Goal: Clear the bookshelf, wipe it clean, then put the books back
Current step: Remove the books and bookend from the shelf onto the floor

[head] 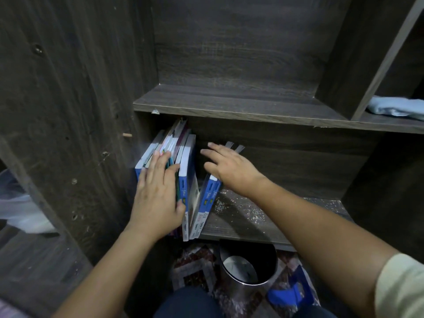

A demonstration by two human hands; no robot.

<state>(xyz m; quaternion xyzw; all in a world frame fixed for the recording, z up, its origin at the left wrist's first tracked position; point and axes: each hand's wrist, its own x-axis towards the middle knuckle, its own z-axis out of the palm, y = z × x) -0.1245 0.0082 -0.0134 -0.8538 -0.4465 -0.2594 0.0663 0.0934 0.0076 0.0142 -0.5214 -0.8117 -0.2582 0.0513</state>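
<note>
Blue books [186, 187] pressed by flat left hand [158, 196]; right hand [231, 171] spread beside them

we see through one wide-angle camera worn on the person's head, facing forward and tilted steeply down. we sit close to the dark wooden bookshelf [229, 106], whose lower compartment fills the middle of the frame. both forearms cross the bottom edge, with the left hand [158, 193] and right hand [231, 168] near the centre. straight lines bow toward the edges, and the bin [252, 253] on the floor lies beneath us.
</note>
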